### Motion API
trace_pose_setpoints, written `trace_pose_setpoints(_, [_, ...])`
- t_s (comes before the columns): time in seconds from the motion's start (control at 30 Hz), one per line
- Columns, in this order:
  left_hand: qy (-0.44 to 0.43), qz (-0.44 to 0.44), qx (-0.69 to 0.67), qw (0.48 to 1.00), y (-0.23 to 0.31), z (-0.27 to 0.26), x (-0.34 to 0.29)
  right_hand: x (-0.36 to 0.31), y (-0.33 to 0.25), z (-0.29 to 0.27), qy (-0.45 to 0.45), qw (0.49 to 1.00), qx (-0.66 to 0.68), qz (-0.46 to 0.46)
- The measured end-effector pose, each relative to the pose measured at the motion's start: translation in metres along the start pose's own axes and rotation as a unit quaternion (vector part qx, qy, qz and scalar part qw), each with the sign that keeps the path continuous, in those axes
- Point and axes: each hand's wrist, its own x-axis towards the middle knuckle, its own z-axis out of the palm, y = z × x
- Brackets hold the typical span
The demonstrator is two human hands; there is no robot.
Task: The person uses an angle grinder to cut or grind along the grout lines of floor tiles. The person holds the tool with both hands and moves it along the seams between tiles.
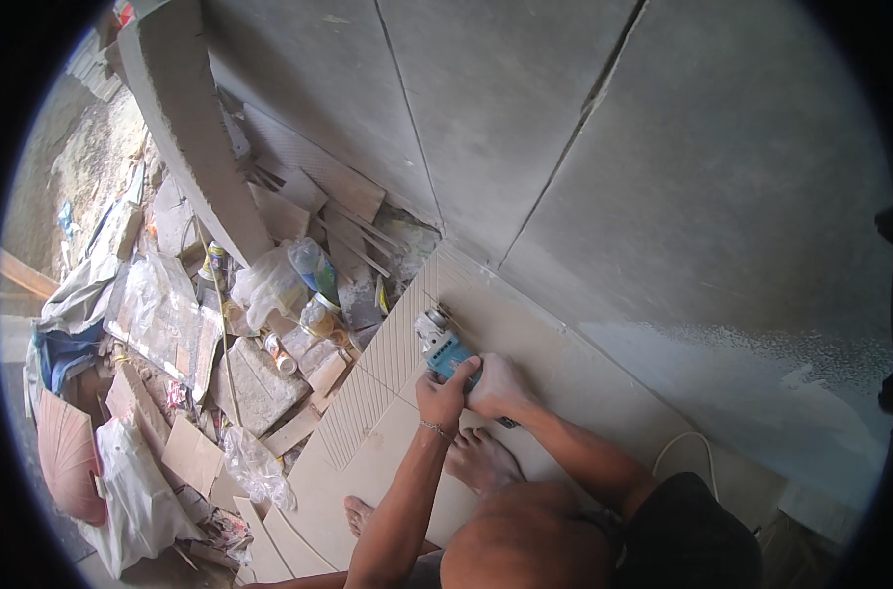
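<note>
A blue angle grinder [447, 353] with a silver metal head is gripped between both my hands, just above the beige tiled floor [554, 393]. My left hand [441, 396] wraps the front of its body, thumb over the top, with a bracelet at the wrist. Behind it, my right hand [502, 386] closes round the rear of the body. The grinder's head points to a grooved strip [393, 368] of parallel lines along the tile's left edge. Whether the disc touches the tile cannot be made out.
Left of the tile edge lies rubble: broken tile pieces [193, 454], plastic bags [270, 285], cans and a white sack [137, 491]. A grey wall [702, 187] rises ahead and right. A pale cable [697, 437] loops at the right. My bare foot [483, 461] stands close behind the grinder.
</note>
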Motion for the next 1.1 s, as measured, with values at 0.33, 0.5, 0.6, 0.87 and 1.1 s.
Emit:
trace_pose_setpoints(0.33, [-0.010,0.028,-0.029,0.999,0.017,-0.002,-0.014,-0.011,-0.015,-0.005,0.010,1.000,-0.006,-0.010])
trace_pose_setpoints(0.5, [-0.004,0.037,-0.026,0.999,0.020,-0.015,-0.012,-0.007,-0.023,0.004,-0.002,1.000,-0.007,-0.021])
trace_pose_setpoints(0.6, [0.014,0.029,-0.009,0.999,0.018,-0.021,-0.013,-0.008,-0.023,0.010,-0.004,1.000,0.004,-0.029])
trace_pose_setpoints(0.87, [0.005,0.023,-0.014,1.000,0.012,-0.011,-0.013,-0.010,-0.014,0.008,0.028,0.999,-0.002,-0.018])
trace_pose_setpoints(1.1, [-0.007,0.024,-0.015,1.000,0.012,-0.006,-0.007,-0.007,-0.014,0.003,0.011,1.000,-0.005,0.005])
